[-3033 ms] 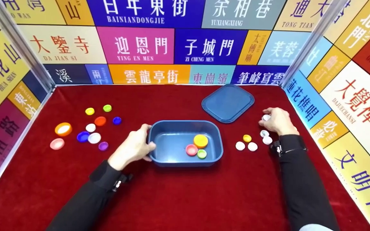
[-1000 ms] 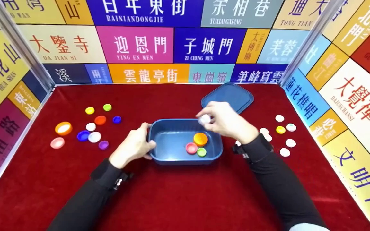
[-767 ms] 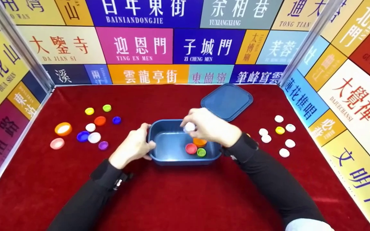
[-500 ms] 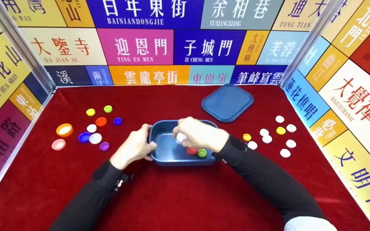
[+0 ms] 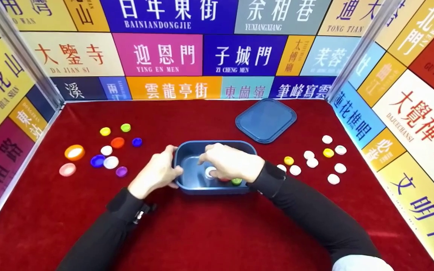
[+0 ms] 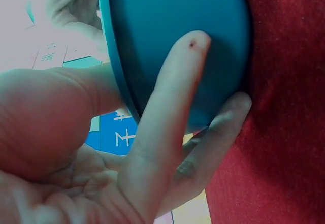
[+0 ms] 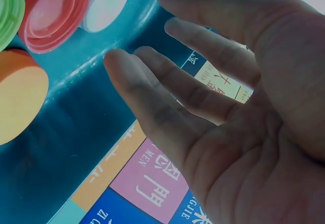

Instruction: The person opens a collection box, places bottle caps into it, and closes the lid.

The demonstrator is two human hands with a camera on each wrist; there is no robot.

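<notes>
A blue plastic box (image 5: 217, 191) stands on the red cloth. My left hand (image 5: 157, 171) grips its left end, the thumb over the rim and the fingers against the outer wall (image 6: 177, 10). Inside the box is my right hand (image 5: 234, 162), its fingers spread and holding nothing in the right wrist view. Just beyond its fingertips a white bottle cap (image 7: 106, 5) lies on the box floor. Beside it lie a red cap (image 7: 55, 14), a green cap (image 7: 10, 13) and an orange cap (image 7: 20, 97). The head view has the orange cap hidden behind my right hand.
To the left lie several loose caps, among them an orange one (image 5: 74, 152) and a purple one (image 5: 121, 171). Several mostly white caps (image 5: 312, 162) are scattered on the right. A blue lid (image 5: 266, 121) lies behind the box. Printed panels enclose the back and sides.
My right hand picked up a white cap at the right, carried it left into the box and released it beside the red cap. The left hand has kept its grip on the box.
</notes>
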